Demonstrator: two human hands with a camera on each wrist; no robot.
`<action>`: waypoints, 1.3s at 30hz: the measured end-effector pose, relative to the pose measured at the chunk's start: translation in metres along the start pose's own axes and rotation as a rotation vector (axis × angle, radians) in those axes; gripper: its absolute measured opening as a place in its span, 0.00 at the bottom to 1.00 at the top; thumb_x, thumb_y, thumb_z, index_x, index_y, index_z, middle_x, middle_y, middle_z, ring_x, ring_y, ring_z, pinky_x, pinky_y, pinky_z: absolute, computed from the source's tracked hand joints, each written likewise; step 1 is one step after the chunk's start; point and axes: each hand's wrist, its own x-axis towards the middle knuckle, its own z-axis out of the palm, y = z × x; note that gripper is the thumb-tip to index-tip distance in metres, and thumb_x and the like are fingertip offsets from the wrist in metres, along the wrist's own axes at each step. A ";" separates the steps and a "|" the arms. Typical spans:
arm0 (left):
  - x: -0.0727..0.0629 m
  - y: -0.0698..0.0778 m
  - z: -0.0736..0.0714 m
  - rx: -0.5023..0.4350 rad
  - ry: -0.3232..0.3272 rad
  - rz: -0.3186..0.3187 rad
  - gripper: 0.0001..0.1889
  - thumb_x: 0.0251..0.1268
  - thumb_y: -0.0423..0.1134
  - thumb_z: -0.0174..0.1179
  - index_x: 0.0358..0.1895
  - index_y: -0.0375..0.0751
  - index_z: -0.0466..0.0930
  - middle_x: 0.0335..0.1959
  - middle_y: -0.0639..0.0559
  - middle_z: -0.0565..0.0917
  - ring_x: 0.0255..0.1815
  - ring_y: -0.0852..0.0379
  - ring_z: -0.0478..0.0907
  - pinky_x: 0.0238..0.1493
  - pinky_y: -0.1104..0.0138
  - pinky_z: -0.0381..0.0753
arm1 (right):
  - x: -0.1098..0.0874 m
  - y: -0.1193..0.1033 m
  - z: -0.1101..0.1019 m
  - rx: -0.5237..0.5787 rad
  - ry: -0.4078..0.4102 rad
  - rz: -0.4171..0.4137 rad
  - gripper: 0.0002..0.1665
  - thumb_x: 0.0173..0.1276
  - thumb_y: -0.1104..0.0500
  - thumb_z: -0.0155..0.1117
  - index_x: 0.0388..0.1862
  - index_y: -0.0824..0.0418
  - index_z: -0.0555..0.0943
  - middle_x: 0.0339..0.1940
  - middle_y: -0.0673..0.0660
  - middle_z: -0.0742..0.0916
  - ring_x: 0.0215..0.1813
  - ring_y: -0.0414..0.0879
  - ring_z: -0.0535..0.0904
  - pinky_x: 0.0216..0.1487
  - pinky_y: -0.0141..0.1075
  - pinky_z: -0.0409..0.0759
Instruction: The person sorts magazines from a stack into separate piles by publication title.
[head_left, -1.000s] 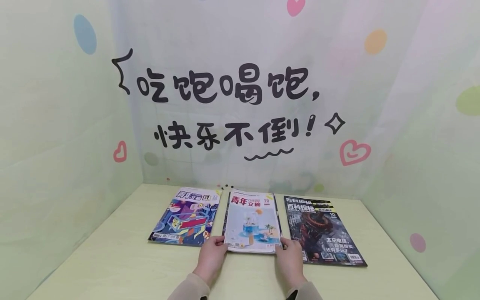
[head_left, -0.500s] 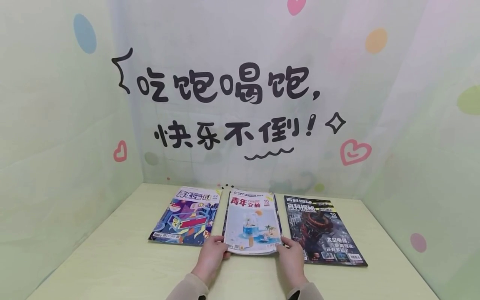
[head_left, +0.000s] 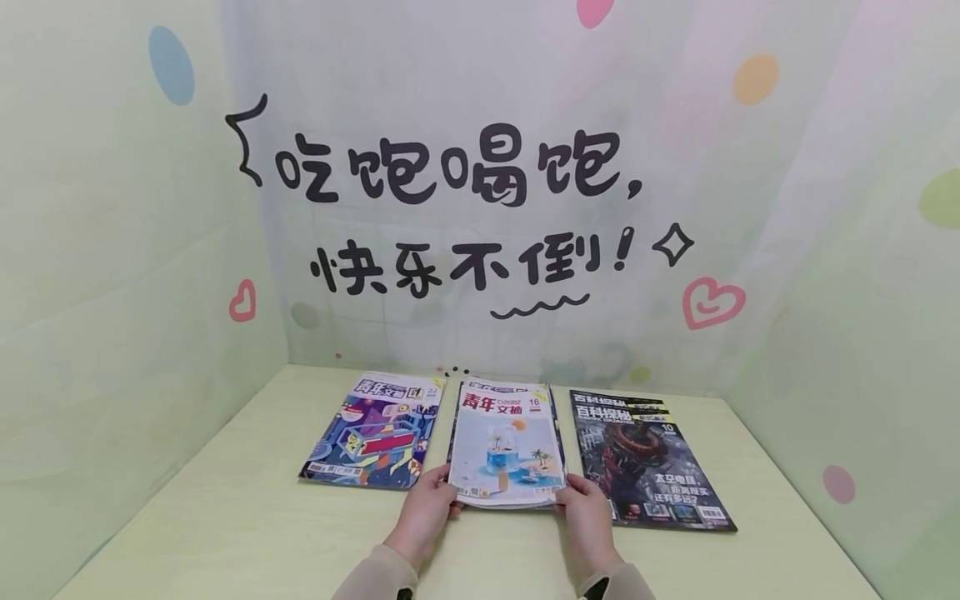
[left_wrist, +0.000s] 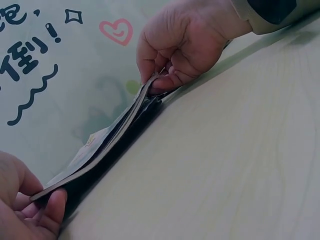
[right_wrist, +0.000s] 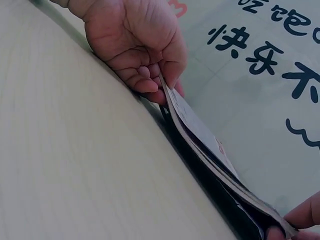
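Observation:
A magazine (head_left: 508, 450) with a pale blue summery cover lies on top of other magazines in the middle of the table. My left hand (head_left: 423, 515) pinches its near left corner, thumb above and fingers below. At the near right corner my right hand (head_left: 589, 518) pinches it the same way. Both wrist views show the held magazine edges (left_wrist: 107, 145) bowed and raised at the near side, with dark shade beneath. Behind the top cover, a strip of another magazine's heading (head_left: 498, 387) peeks out.
A colourful purple-blue magazine (head_left: 378, 437) lies to the left. On the right, dark magazines (head_left: 645, 467) overlap, one shifted over another. The pale wooden table (head_left: 225, 533) meets printed fabric walls (head_left: 487, 75) at the back and sides.
The near edge of the middle magazine bends more, and more of the heading behind it shows. Both hands keep their grip and have barely moved. The side magazines stay put.

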 end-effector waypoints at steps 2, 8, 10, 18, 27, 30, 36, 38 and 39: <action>0.000 0.000 0.000 -0.002 0.000 0.006 0.30 0.58 0.24 0.45 0.68 0.21 0.58 0.43 0.40 0.77 0.31 0.54 0.74 0.31 0.67 0.79 | -0.001 -0.001 -0.001 -0.081 0.017 -0.031 0.29 0.55 0.73 0.54 0.58 0.81 0.70 0.48 0.70 0.80 0.42 0.49 0.76 0.38 0.31 0.76; 0.001 -0.001 0.001 0.006 0.005 0.015 0.30 0.58 0.25 0.44 0.68 0.21 0.58 0.43 0.40 0.78 0.32 0.54 0.74 0.31 0.67 0.79 | -0.003 -0.005 0.000 -0.274 0.053 -0.099 0.27 0.54 0.71 0.54 0.56 0.79 0.73 0.42 0.66 0.82 0.45 0.53 0.76 0.42 0.38 0.77; 0.001 -0.001 0.001 0.008 0.007 0.015 0.30 0.58 0.25 0.44 0.68 0.21 0.58 0.43 0.40 0.78 0.31 0.54 0.74 0.31 0.67 0.79 | -0.004 -0.005 0.001 -0.224 0.040 -0.096 0.27 0.56 0.72 0.54 0.56 0.80 0.73 0.43 0.67 0.81 0.44 0.52 0.76 0.42 0.38 0.78; 0.002 -0.002 0.001 0.009 0.017 -0.008 0.31 0.59 0.25 0.46 0.69 0.23 0.58 0.43 0.40 0.77 0.32 0.54 0.75 0.33 0.66 0.80 | -0.002 -0.001 0.002 -0.031 0.005 -0.051 0.26 0.62 0.72 0.58 0.59 0.82 0.69 0.42 0.67 0.79 0.39 0.46 0.75 0.38 0.32 0.81; 0.002 0.000 0.000 0.008 -0.007 -0.031 0.31 0.60 0.25 0.51 0.69 0.23 0.56 0.39 0.40 0.72 0.31 0.54 0.75 0.33 0.66 0.81 | -0.002 -0.002 0.001 -0.014 -0.067 -0.005 0.33 0.58 0.73 0.54 0.63 0.83 0.64 0.44 0.72 0.80 0.31 0.44 0.77 0.33 0.33 0.81; 0.003 -0.001 -0.001 0.011 -0.035 -0.029 0.32 0.59 0.24 0.49 0.70 0.22 0.54 0.41 0.39 0.74 0.31 0.54 0.75 0.32 0.66 0.81 | -0.001 0.000 0.000 -0.042 -0.105 -0.005 0.35 0.55 0.75 0.51 0.65 0.83 0.62 0.43 0.71 0.81 0.26 0.43 0.77 0.29 0.32 0.80; 0.004 -0.004 -0.002 0.031 -0.083 -0.001 0.33 0.60 0.23 0.46 0.71 0.22 0.52 0.49 0.34 0.77 0.30 0.54 0.78 0.32 0.64 0.83 | 0.002 0.005 0.000 -0.164 -0.127 -0.025 0.38 0.51 0.77 0.50 0.65 0.82 0.62 0.40 0.69 0.82 0.25 0.43 0.78 0.28 0.34 0.83; 0.002 -0.003 -0.002 0.041 -0.091 0.009 0.32 0.62 0.22 0.46 0.71 0.22 0.50 0.53 0.31 0.76 0.30 0.54 0.79 0.32 0.64 0.83 | 0.003 0.005 0.001 -0.196 -0.123 -0.031 0.38 0.50 0.77 0.50 0.65 0.82 0.62 0.38 0.67 0.81 0.25 0.42 0.78 0.28 0.35 0.83; 0.002 -0.003 -0.002 0.046 -0.094 0.010 0.32 0.62 0.22 0.45 0.71 0.22 0.50 0.54 0.30 0.75 0.30 0.54 0.79 0.33 0.64 0.83 | 0.003 0.005 0.001 -0.210 -0.118 -0.033 0.38 0.50 0.77 0.51 0.65 0.82 0.62 0.37 0.67 0.81 0.24 0.42 0.78 0.27 0.35 0.83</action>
